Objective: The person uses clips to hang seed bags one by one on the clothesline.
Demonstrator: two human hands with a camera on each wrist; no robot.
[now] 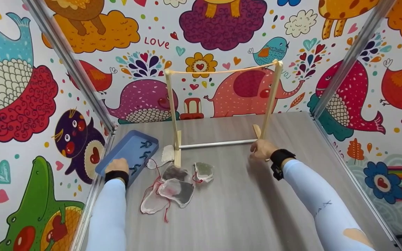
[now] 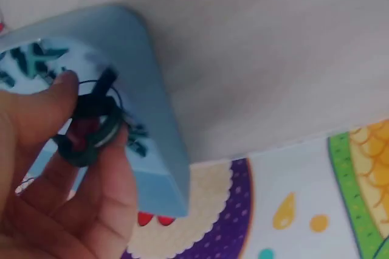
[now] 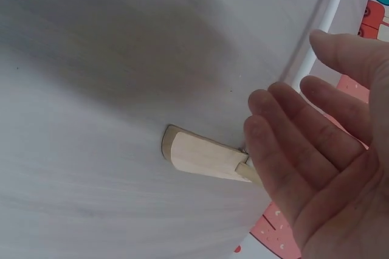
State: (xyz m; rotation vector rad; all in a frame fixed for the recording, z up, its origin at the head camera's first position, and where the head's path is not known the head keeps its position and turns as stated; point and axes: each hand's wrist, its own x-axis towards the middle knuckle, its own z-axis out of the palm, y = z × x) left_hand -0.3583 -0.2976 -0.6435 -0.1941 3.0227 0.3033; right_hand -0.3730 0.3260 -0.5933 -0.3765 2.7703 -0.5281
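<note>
Over the blue tray (image 1: 124,150), my left hand (image 1: 117,166) pinches a small dark green clip (image 2: 109,126) between thumb and fingers. Several more dark clips (image 1: 146,144) lie in the tray. A wooden stand (image 1: 172,104) has two upright posts, a cord (image 1: 218,71) strung between their tops and a white rod (image 1: 218,143) low down. My right hand (image 1: 263,149) is beside the foot of the right post, its fingers loosely bent and holding nothing in the right wrist view. A wooden foot (image 3: 206,155) of the stand shows beyond those fingers.
Small mesh pouches with red drawstrings, a grey one (image 1: 180,191) among them, lie in a loose pile right of the tray. Another pouch (image 1: 205,170) lies apart, and a white one (image 1: 166,153) is by the left post. Cartoon-printed walls (image 1: 201,94) enclose the table.
</note>
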